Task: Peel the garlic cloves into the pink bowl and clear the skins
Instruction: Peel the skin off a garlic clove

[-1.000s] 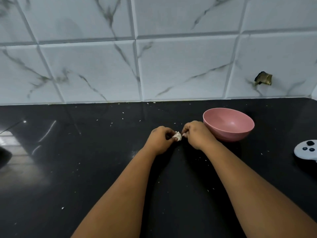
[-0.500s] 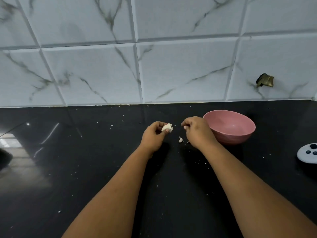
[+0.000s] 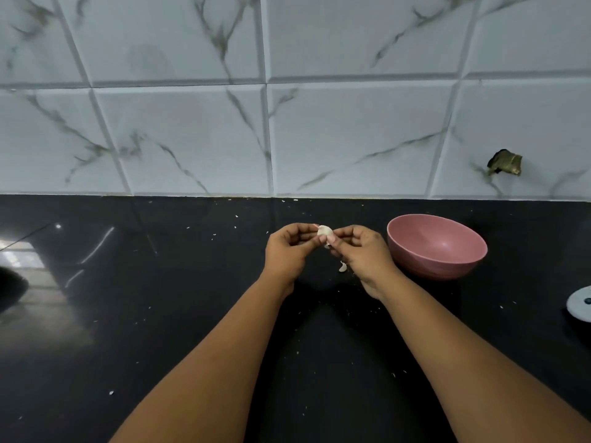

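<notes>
A pale garlic clove is held above the black counter, pinched between the fingertips of both hands. My left hand grips it from the left and my right hand from the right, thumbs and fingers curled round it. A small scrap of garlic skin lies on the counter just below my right hand. The pink bowl stands to the right of my right hand, and nothing shows inside it.
Small white skin flecks are scattered over the counter. A white controller with dark buttons lies at the right edge. A marble-tiled wall rises behind the counter. A dark object sits at the left edge.
Half a second ago my hands were apart, the left one holding the clove alone. Now my right hand has come back to the clove, and both pinch it again.
</notes>
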{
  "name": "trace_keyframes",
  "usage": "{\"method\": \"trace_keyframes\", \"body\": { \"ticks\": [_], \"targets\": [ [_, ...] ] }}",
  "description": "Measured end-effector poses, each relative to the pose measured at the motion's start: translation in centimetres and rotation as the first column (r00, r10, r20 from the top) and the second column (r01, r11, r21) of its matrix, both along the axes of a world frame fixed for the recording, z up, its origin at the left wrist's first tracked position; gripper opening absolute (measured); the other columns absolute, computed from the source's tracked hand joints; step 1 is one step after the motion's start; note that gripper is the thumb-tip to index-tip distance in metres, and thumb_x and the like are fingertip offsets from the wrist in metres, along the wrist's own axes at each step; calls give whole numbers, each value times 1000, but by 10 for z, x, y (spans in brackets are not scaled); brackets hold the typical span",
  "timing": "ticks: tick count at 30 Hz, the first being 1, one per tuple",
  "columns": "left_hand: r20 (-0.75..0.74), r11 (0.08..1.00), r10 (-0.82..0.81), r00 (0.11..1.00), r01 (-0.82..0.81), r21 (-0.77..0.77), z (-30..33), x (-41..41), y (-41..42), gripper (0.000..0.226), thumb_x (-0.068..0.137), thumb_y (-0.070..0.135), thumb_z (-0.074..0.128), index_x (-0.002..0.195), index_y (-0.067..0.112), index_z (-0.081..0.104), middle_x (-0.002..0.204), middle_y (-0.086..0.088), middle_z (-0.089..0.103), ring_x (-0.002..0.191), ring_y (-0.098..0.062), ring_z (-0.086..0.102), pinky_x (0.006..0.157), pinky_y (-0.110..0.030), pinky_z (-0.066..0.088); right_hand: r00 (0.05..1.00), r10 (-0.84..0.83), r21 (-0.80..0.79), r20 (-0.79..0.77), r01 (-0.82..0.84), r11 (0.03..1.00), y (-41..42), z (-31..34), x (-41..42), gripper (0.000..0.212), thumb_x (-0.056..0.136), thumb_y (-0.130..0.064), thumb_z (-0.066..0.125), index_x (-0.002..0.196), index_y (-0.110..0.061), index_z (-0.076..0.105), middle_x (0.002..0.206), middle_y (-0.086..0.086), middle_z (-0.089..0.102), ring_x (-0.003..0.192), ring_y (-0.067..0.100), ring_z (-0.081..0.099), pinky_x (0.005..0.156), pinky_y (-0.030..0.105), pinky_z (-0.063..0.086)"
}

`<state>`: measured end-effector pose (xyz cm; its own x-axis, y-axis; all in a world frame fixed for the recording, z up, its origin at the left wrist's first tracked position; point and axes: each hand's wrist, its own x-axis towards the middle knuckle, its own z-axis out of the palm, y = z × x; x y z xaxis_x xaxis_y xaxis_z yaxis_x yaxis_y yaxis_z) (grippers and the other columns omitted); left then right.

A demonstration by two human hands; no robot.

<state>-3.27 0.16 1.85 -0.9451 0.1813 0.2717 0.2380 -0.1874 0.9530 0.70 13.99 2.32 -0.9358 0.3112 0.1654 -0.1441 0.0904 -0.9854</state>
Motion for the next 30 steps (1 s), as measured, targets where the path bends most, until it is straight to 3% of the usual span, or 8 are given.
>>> {"method": "trace_keyframes", "body": {
  "ticks": [2, 4, 6, 9, 15, 30],
  "targets": [
    [5, 999, -33, 999, 32, 25, 0, 1, 4, 15, 81, 5, 75, 94, 11, 73, 94, -5, 75, 95, -15, 71, 85, -26, 55, 999, 44, -139, -13, -46, 989, -2, -1, 0, 17, 87, -12, 70, 103, -16, 66, 85, 2, 73, 85, 15, 71, 90, 45, 52],
    [-11, 1000, -10, 1000, 10, -10, -2, 2, 7, 14, 84, 9, 73, 97, 13, 74, 95, -3, 76, 97, -16, 70, 88, -30, 55, 997, 65, -132, -43, -71, 989, -7, 0, 1, 26, 88, -8, 66, 111, -21, 67, 90, 4, 72, 88, 13, 70, 84, 29, 56],
    [-17, 999, 19, 1000, -20, -50, -2, 2, 9, 14, 86, 11, 72, 99, 15, 75, 95, -1, 76, 97, -14, 70, 89, -31, 55, 997, 48, -124, -62, -56, 991, -12, 2, 2, 24, 89, -7, 66, 109, -19, 69, 93, 6, 72, 90, 14, 70, 80, 22, 56],
    [-4, 998, 6, 1000, -6, -65, -2, 3, 9, 13, 86, 12, 71, 98, 15, 75, 94, -1, 76, 96, -14, 71, 91, -32, 55, 996, 8, -234, -86, -28, 972, -13, 4, 2, 13, 88, -5, 66, 98, -13, 71, 97, 10, 71, 93, 18, 70, 76, 22, 57],
    [-45, 992, 38, 998, -43, -119, 1, 4, 5, 9, 85, 11, 73, 93, 15, 76, 89, -1, 76, 91, -14, 71, 86, -31, 57, 997, -33, -252, -66, 15, 968, -13, 5, 1, 17, 85, -3, 69, 102, -3, 71, 98, 13, 72, 89, 20, 72, 71, 22, 58],
    [-49, 974, 138, 989, -145, -172, 1, 8, 14, 7, 89, 11, 68, 95, 14, 71, 89, 0, 74, 86, -13, 70, 76, -24, 57, 997, -69, -335, -41, 51, 941, -22, 9, 3, 12, 85, -2, 68, 90, -13, 70, 95, 11, 72, 87, 19, 71, 64, 16, 55]
  ]
}}
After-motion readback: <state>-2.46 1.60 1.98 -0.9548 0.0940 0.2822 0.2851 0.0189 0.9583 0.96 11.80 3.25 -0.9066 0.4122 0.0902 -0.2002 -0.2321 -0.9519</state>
